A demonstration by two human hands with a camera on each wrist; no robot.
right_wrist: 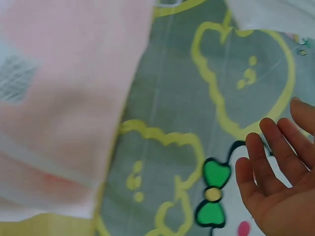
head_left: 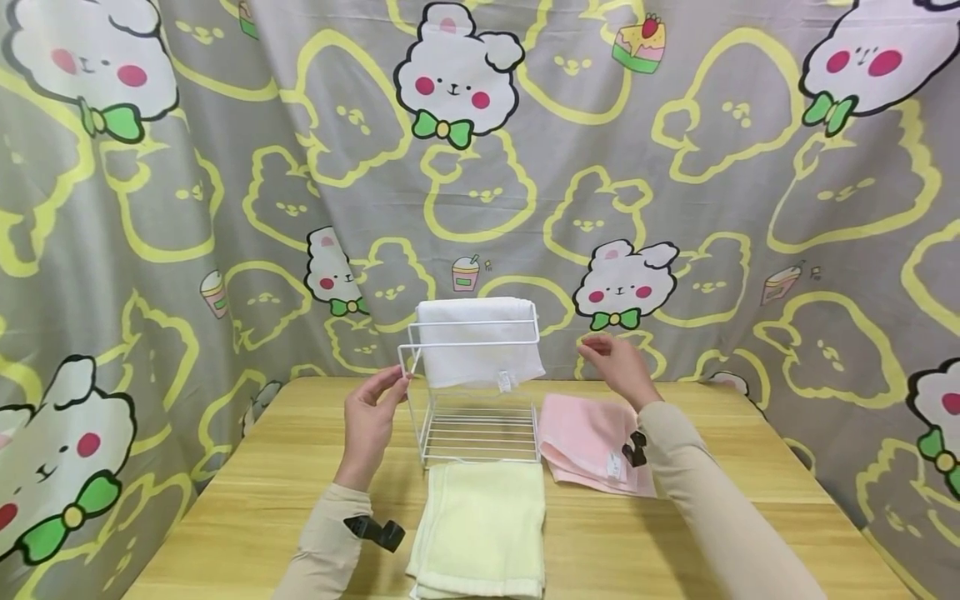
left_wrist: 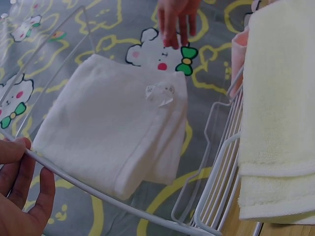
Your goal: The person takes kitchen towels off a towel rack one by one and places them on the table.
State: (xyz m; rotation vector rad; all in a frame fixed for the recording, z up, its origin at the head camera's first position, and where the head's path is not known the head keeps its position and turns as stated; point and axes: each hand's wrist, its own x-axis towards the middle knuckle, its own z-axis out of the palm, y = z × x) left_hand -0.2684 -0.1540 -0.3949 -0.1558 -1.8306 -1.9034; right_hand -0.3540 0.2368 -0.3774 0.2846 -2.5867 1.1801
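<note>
A white wire rack (head_left: 472, 343) stands on the table, with a folded white towel (head_left: 472, 364) draped over its upper bars. My left hand (head_left: 371, 425) pinches the rack's left side wire between thumb and fingers, as the left wrist view also shows. To the right of the rack, my right hand (head_left: 622, 367) is raised in the air and holds nothing. Its fingers (right_wrist: 266, 167) are loosely extended in the right wrist view. Below that hand lies a folded pink towel (head_left: 585, 425). A folded pale yellow towel (head_left: 483, 529) lies directly in front of the rack.
The wooden table (head_left: 262, 467) carries the rack and towels. A grey curtain (head_left: 480, 217) with cartoon prints hangs right behind the table and around its sides. Low wire bars form the rack's bottom shelf (left_wrist: 224, 162). Each wrist wears a black strap mount (head_left: 375, 532).
</note>
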